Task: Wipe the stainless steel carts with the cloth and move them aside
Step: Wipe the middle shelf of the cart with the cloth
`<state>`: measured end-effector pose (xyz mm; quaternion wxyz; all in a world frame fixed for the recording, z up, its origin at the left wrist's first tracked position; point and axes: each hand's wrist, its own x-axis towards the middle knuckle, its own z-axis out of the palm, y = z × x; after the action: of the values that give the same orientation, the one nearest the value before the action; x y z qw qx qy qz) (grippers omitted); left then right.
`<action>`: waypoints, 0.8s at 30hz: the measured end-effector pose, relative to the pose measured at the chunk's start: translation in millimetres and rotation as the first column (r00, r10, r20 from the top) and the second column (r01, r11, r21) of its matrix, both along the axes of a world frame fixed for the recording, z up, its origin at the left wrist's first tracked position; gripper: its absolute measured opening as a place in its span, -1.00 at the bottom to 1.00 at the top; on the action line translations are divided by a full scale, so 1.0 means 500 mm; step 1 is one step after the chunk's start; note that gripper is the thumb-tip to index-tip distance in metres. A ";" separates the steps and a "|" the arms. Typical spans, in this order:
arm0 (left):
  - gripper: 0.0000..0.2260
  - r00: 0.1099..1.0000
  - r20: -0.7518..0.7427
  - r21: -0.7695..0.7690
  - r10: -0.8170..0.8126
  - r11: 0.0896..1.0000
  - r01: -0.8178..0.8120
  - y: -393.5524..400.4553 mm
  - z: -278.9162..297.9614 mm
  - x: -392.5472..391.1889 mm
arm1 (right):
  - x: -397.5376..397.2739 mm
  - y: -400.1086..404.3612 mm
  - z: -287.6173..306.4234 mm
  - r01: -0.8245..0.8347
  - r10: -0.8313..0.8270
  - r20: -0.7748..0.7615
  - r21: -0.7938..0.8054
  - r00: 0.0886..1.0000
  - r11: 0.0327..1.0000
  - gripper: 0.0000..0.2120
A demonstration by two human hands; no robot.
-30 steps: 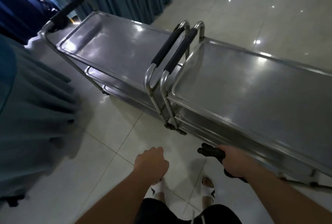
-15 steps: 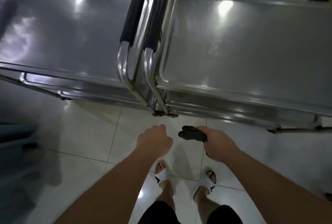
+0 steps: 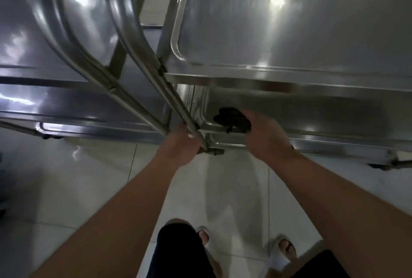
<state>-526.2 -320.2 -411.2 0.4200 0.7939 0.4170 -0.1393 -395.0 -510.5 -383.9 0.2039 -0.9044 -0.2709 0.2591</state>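
Note:
Two stainless steel carts stand side by side right in front of me, their handle tubes nearly touching. The right cart fills the upper right; the left cart fills the upper left. My left hand is closed around the lower end of the right cart's handle post, near its foot. My right hand presses a dark cloth onto the left corner of the right cart's lower shelf, under the top tray's rim.
Pale glossy floor tiles lie under and around me. My feet in light sandals stand close to the carts. A dark shape sits at the far left edge.
I have leaned in and down toward the carts. My left hand went from a loose fist in the air to gripping the handle post; my right hand carried the cloth onto the lower shelf.

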 end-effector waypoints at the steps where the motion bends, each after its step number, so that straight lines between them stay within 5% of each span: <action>1: -0.81 0.998 0.052 0.046 0.047 0.998 -0.049 0.010 -0.020 0.008 | 0.015 0.019 -0.025 0.012 -0.013 0.053 0.020 0.998 1.000 -0.35; 3: -0.71 0.981 0.132 0.167 0.141 0.973 -0.162 0.026 -0.051 0.015 | 0.037 0.063 -0.063 0.015 -0.024 0.156 0.056 0.987 0.998 -0.30; 7: -0.70 0.863 0.457 0.161 0.215 0.934 -0.318 0.040 -0.102 0.015 | 0.046 0.134 -0.138 -0.093 0.061 0.266 0.109 0.962 0.990 -0.26; 11: -0.89 0.668 0.712 0.061 0.219 0.927 -0.370 0.040 -0.124 0.032 | 0.017 0.171 -0.218 -0.494 0.468 0.266 0.036 0.843 0.869 -0.38; 13: -0.88 0.580 0.777 -0.012 0.247 0.926 -0.378 0.039 -0.137 0.044 | 0.008 0.169 -0.258 -0.561 0.548 0.231 -0.010 0.804 0.828 -0.30; 18: -0.79 0.436 0.831 -0.179 0.346 0.908 -0.379 0.037 -0.171 0.077 | 0.030 0.143 -0.303 -0.464 0.445 0.345 -0.033 0.826 0.885 -0.42; 24: -0.78 0.356 0.843 -0.233 0.404 0.870 -0.435 0.047 -0.192 0.107 | 0.168 0.086 -0.302 -0.160 0.206 0.363 -0.155 0.909 0.975 -0.43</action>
<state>-472.9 -296.5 -507.2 0.5803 0.6245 0.3349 0.4013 -310.9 -467.3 -534.7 0.0673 -0.9185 -0.3723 0.1147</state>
